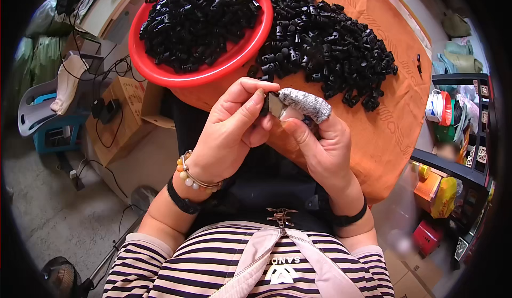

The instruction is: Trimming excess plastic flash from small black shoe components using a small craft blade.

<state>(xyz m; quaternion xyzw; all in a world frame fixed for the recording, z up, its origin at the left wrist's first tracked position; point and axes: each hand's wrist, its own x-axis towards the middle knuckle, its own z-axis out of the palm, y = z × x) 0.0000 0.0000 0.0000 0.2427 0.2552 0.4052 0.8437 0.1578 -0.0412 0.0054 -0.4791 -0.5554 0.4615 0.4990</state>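
The left hand [232, 118] is pinching a small black part [265, 105] at its fingertips; opposite, the right hand [326, 141] is gripping a pale piece [275, 105]. Its knit finger sleeve [308, 104] might be dulling touch, causing a drop below.

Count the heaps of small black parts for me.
2: one heap is piled in the red basin, and the other heap lies beside it on the orange cloth. Any beyond the picture's edge would be hidden.
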